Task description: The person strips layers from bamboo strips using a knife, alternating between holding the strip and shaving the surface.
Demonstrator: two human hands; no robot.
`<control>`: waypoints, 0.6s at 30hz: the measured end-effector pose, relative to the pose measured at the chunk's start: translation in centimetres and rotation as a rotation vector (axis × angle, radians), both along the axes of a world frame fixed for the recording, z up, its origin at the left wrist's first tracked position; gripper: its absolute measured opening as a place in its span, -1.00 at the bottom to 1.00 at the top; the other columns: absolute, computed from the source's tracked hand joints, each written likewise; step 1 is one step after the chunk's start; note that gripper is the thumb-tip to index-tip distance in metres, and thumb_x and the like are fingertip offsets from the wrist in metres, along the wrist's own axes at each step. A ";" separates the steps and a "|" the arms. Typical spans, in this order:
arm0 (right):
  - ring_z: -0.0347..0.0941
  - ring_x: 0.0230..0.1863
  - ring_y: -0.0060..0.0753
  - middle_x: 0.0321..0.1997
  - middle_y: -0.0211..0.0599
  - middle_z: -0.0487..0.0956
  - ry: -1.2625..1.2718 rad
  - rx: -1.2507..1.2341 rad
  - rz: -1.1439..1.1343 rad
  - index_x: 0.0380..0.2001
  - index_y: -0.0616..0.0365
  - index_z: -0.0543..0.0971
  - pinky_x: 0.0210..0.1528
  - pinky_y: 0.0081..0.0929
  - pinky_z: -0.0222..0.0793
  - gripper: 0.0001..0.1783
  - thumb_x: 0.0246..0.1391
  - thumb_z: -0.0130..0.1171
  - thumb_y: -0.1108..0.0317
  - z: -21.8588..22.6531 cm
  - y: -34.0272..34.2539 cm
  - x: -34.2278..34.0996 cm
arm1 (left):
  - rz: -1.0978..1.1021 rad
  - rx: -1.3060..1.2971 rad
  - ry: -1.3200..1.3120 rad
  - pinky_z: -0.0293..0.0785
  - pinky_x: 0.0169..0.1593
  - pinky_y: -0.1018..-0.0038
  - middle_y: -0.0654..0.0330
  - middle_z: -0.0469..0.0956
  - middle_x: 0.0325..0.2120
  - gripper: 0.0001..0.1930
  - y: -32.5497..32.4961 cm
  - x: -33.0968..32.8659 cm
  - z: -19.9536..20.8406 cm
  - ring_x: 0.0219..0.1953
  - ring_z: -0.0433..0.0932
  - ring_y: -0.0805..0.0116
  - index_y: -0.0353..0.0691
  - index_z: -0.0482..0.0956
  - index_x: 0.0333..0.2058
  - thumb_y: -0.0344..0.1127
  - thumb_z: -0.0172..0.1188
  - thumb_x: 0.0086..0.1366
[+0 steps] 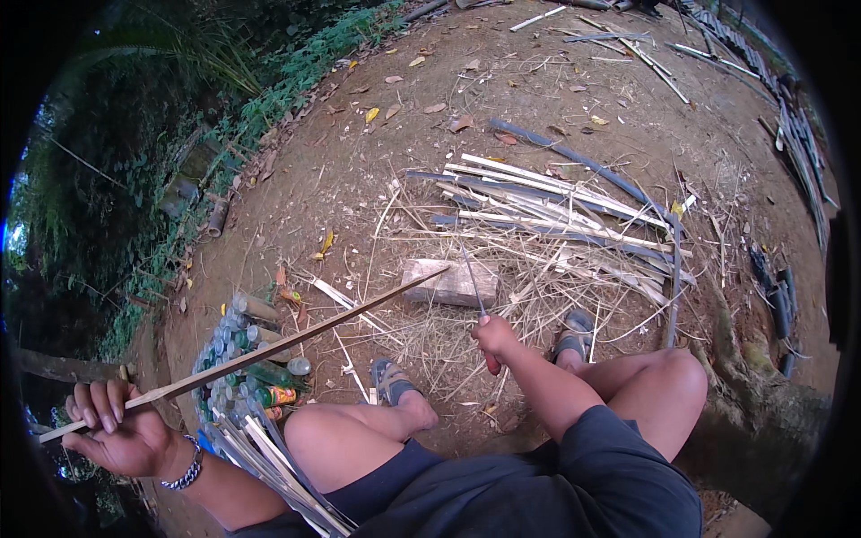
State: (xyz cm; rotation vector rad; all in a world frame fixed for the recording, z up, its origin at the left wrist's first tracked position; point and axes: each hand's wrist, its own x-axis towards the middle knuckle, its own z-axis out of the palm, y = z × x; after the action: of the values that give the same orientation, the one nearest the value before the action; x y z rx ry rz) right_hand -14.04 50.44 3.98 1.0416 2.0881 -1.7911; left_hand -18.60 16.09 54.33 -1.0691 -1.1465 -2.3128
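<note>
left hand (121,426) gripping long strip (269,348), lower left to centre of frame, tip over wood block (435,287); right hand (494,335) clutching knife (473,280), mid-frame; probably trimming step, next stroke wants strip braced steady

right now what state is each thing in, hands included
left hand: closed on the long strip
long strip: held slanting, far end over the wooden block, contact unclear
right hand: closed around the knife's handle
knife: gripped, blade bare
wooden block: lying on the ground
strip pile: loose, heaped on the ground
bottles: bunched together
sandals: worn
bracelet: around the left wrist
</note>
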 end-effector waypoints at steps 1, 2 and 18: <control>0.53 -0.33 0.03 -0.39 0.04 0.58 0.031 0.092 0.087 -0.30 0.24 0.50 -0.24 -0.14 0.41 -0.72 0.01 0.11 0.24 1.6 -0.4 0.2 | -0.010 -0.021 0.026 0.16 -0.51 0.65 0.33 0.23 -0.60 -0.61 -0.1 0.2 -0.4 -0.65 0.20 0.56 -0.22 0.31 -0.37 -0.01 0.21 0.25; 0.53 -0.32 0.06 -0.40 0.05 0.57 0.060 0.100 0.128 -0.30 0.24 0.49 -0.23 -0.13 0.41 -0.72 0.00 0.11 0.25 4.2 -1.2 0.4 | -0.010 -0.013 0.037 0.17 -0.50 0.63 0.33 0.23 -0.60 -0.60 0.1 0.7 -0.6 -0.64 0.20 0.54 -0.22 0.31 -0.37 0.01 0.17 0.27; 0.52 -0.33 0.16 -0.48 0.07 0.55 0.684 0.131 0.656 -0.34 0.23 0.41 -0.25 -0.03 0.41 -0.79 -0.07 0.11 0.38 30.9 -11.1 6.5 | 0.410 0.130 0.080 0.05 -0.64 0.68 0.35 0.12 -0.72 -0.49 3.9 6.8 -2.4 -0.73 0.07 0.58 -0.13 0.30 -0.48 0.21 -0.16 0.38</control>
State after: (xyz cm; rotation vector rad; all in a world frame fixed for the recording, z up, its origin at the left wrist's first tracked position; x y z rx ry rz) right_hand -7.57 39.34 34.83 -0.3188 2.5021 -1.7866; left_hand -11.83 20.04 51.96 -0.7850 -1.0535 -1.9756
